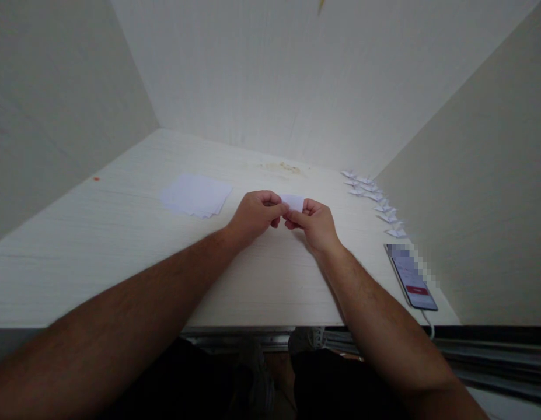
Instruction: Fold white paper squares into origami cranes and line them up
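Between my two hands is a small piece of white paper (293, 202), held just above the white table (261, 280). My left hand (258, 213) pinches its left edge between thumb and fingers. On the opposite side my right hand (314, 223) grips the paper, thumb in front and fingers curled behind. The fingertips of both hands nearly meet at the paper's lower edge and cover part of it, so its folds cannot be made out. To the left of my left hand lies a loose, fanned stack of white paper sheets (195, 193).
Several folded white paper cranes (379, 204) stand along the right wall. A phone (411, 277) with a lit screen lies near the right front corner, its white cable (429, 322) hanging over the edge. Walls enclose the table at the back and both sides.
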A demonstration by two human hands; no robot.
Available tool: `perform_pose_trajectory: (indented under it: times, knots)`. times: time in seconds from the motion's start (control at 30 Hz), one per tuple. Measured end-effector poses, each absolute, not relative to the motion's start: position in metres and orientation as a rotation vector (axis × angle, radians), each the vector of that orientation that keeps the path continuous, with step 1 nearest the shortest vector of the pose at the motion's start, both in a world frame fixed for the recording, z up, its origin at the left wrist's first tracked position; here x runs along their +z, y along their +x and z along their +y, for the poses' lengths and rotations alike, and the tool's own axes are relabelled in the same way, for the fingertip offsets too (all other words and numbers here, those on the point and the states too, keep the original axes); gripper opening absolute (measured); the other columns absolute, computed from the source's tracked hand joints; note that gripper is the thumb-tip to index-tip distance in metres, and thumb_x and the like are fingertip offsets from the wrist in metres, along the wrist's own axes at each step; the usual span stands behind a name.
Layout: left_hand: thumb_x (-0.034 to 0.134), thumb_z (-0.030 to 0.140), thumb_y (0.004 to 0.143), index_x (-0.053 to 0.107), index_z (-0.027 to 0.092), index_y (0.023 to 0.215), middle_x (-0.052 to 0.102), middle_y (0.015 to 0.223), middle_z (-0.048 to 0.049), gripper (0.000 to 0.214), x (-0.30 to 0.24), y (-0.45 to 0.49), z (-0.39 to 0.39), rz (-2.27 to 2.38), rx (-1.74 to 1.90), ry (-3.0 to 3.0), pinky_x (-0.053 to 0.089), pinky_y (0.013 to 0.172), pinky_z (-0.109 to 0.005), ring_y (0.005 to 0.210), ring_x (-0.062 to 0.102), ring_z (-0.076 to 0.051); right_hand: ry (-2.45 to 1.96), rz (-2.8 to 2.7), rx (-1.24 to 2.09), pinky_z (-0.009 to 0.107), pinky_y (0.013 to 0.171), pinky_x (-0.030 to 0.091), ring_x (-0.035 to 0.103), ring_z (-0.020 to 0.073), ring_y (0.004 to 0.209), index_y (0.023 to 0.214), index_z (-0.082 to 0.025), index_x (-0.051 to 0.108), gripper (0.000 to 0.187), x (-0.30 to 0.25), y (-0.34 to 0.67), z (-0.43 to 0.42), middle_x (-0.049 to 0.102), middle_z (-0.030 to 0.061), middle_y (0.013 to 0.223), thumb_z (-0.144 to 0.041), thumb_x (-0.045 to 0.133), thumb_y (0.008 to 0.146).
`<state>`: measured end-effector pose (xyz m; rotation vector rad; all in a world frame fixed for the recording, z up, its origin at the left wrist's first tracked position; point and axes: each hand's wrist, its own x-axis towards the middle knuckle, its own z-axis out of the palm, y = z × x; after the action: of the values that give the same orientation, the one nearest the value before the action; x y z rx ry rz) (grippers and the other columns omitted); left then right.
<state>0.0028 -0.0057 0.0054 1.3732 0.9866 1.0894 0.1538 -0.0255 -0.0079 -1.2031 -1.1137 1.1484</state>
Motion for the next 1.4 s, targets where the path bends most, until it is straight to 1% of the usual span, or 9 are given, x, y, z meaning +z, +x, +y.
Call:
perform_pose_trajectory:
  times: [0.07, 0.17, 0.27, 0.4, 0.5, 0.67, 0.9, 1.2, 1.4]
  knots:
    - [0.073, 0.021, 0.074, 0.06, 0.017, 0.06, 0.06, 0.049, 0.0006, 0.02, 0.005, 0.003, -0.005, 1.004, 1.084, 1.356, 0.037, 0.046, -0.022, 0.044, 0.052, -0.009, -1.209, -1.116, 1.088, 0.024, 0.051, 0.051, 0.064, 0.0122, 0.051, 0.075, -0.021, 0.058, 0.035, -0.009, 0.152, -0.026, 0.068, -0.0025, 0.061, -0.036, 0.085, 0.059]
    - [0.074, 0.018, 0.075, 0.056, 0.018, 0.061, 0.063, 0.052, -0.0007, 0.023, 0.006, 0.006, -0.005, 1.019, 1.108, 1.27, 0.045, 0.05, -0.023, 0.047, 0.058, -0.011, -1.21, -1.138, 0.94, 0.022, 0.048, 0.048, 0.064, 0.0127, 0.05, 0.085, -0.025, 0.049, 0.041, -0.01, 0.149, -0.026, 0.065, -0.0076, 0.06, -0.035, 0.082, 0.063]
    - [0.072, 0.017, 0.077, 0.054, 0.018, 0.063, 0.068, 0.058, -0.0035, 0.023, 0.006, 0.009, -0.006, 1.019, 1.126, 1.225, 0.051, 0.054, -0.026, 0.05, 0.064, -0.014, -1.183, -1.189, 0.811, 0.021, 0.049, 0.047, 0.064, 0.0116, 0.053, 0.086, -0.026, 0.049, 0.035, -0.013, 0.148, -0.027, 0.061, -0.01, 0.059, -0.031, 0.078, 0.068]
    - [0.072, 0.015, 0.077, 0.053, 0.018, 0.062, 0.068, 0.057, -0.0032, 0.024, 0.006, 0.011, -0.006, 1.025, 1.162, 1.227, 0.054, 0.057, -0.027, 0.052, 0.066, -0.014, -1.167, -1.242, 0.73, 0.022, 0.051, 0.045, 0.059, 0.009, 0.053, 0.086, -0.024, 0.06, 0.022, -0.017, 0.148, -0.027, 0.063, -0.0076, 0.062, -0.028, 0.076, 0.071]
    - [0.071, 0.015, 0.077, 0.055, 0.018, 0.063, 0.069, 0.059, -0.0032, 0.021, 0.004, 0.011, -0.005, 1.023, 1.18, 1.26, 0.056, 0.058, -0.028, 0.054, 0.067, -0.015, -1.18, -1.229, 0.749, 0.022, 0.049, 0.044, 0.058, 0.0095, 0.052, 0.085, -0.022, 0.065, 0.017, -0.017, 0.148, -0.027, 0.065, -0.0054, 0.061, -0.03, 0.074, 0.073]
    - [0.072, 0.017, 0.074, 0.06, 0.017, 0.065, 0.07, 0.062, -0.0037, 0.015, 0.0, 0.011, -0.004, 1.035, 1.219, 1.345, 0.054, 0.055, -0.025, 0.056, 0.069, -0.015, -1.25, -1.181, 0.768, 0.023, 0.046, 0.045, 0.058, 0.01, 0.047, 0.076, -0.019, 0.064, 0.016, -0.013, 0.147, -0.027, 0.067, -0.0024, 0.059, -0.032, 0.075, 0.073]
    - [0.069, 0.021, 0.073, 0.06, 0.017, 0.065, 0.07, 0.062, -0.002, 0.012, -0.005, 0.011, -0.002, 1.035, 1.243, 1.388, 0.054, 0.055, -0.025, 0.057, 0.07, -0.016, -1.276, -1.157, 0.841, 0.024, 0.049, 0.053, 0.068, 0.0144, 0.054, 0.074, -0.018, 0.064, 0.016, -0.008, 0.143, -0.028, 0.072, 0.0025, 0.063, -0.031, 0.073, 0.072]
    - [0.069, 0.022, 0.071, 0.061, 0.017, 0.065, 0.07, 0.062, -0.0027, 0.011, -0.004, 0.012, -0.003, 1.054, 1.245, 1.384, 0.053, 0.053, -0.025, 0.058, 0.07, -0.017, -1.32, -1.192, 0.805, 0.025, 0.051, 0.054, 0.07, 0.0155, 0.054, 0.072, -0.018, 0.064, 0.011, -0.007, 0.143, -0.028, 0.072, 0.0028, 0.062, -0.028, 0.069, 0.073]
    - [0.07, 0.021, 0.07, 0.061, 0.017, 0.065, 0.07, 0.061, -0.0025, 0.011, -0.005, 0.012, -0.003, 1.034, 1.251, 1.358, 0.053, 0.052, -0.024, 0.057, 0.07, -0.016, -1.33, -1.206, 0.771, 0.024, 0.05, 0.053, 0.068, 0.0144, 0.053, 0.073, -0.018, 0.062, 0.014, -0.008, 0.144, -0.029, 0.07, 0.0015, 0.06, -0.03, 0.069, 0.073]
